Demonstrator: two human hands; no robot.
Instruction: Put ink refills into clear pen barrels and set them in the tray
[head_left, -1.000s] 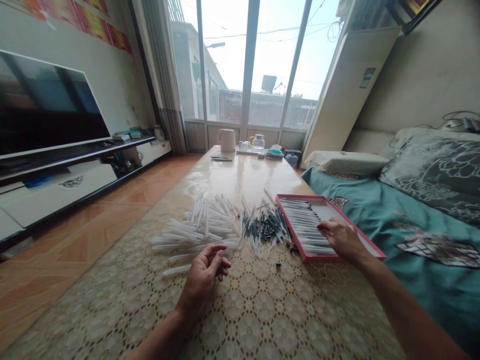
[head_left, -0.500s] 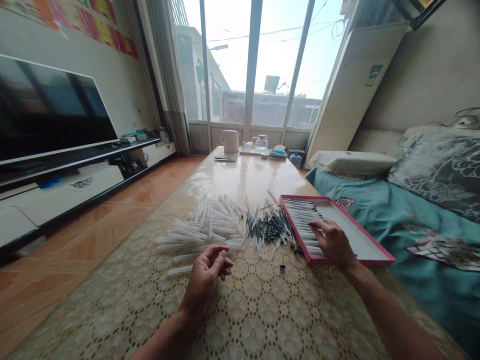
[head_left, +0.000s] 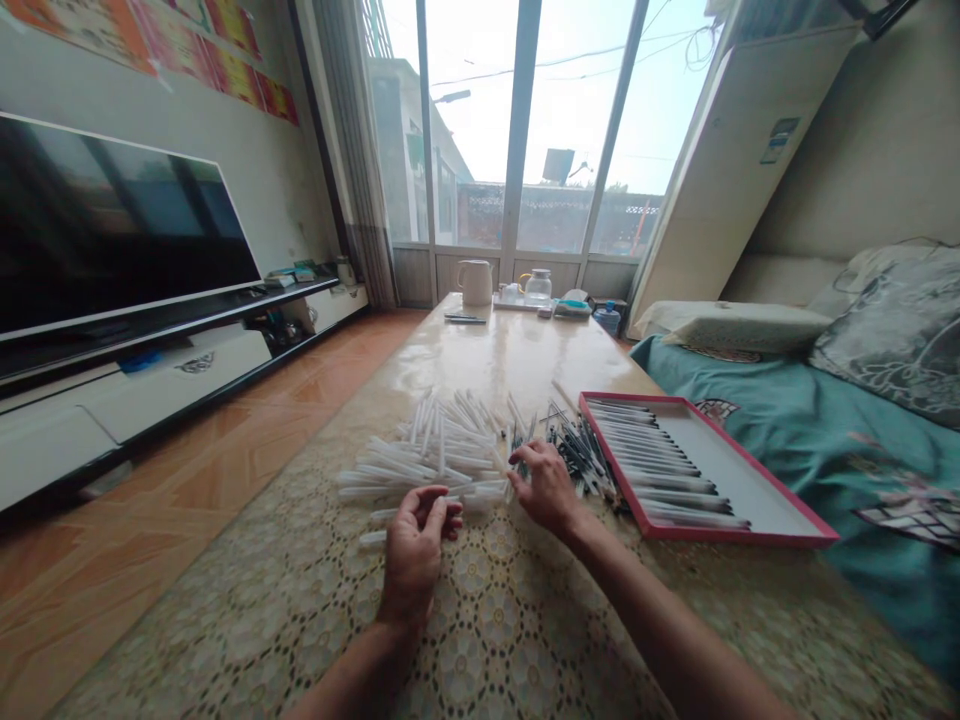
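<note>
My left hand (head_left: 421, 535) is closed in a pinch at the near edge of a pile of white translucent pen barrels (head_left: 397, 468). Whatever its fingers may hold cannot be made out. My right hand (head_left: 546, 488) is over the near side of dark-tipped pen refills (head_left: 577, 450), its thumb and forefinger apart with nothing visible between them. Part of that heap is hidden behind the hand. To the right, a shallow pink-rimmed box (head_left: 757, 460) holds a column of pens (head_left: 660, 460) laid side by side along its left part.
A patterned cloth (head_left: 480, 640) covers the near part of the long table. At its far end stand a kettle (head_left: 476, 283), a glass jug (head_left: 538, 288) and a tissue pack (head_left: 572, 308). A sofa (head_left: 739, 400) runs along the right, a TV cabinet (head_left: 217, 360) along the left.
My right hand has left the pens in the box and moved left to the refills. My left hand stays nearly in place, still pinched. The view has shifted slightly left.
</note>
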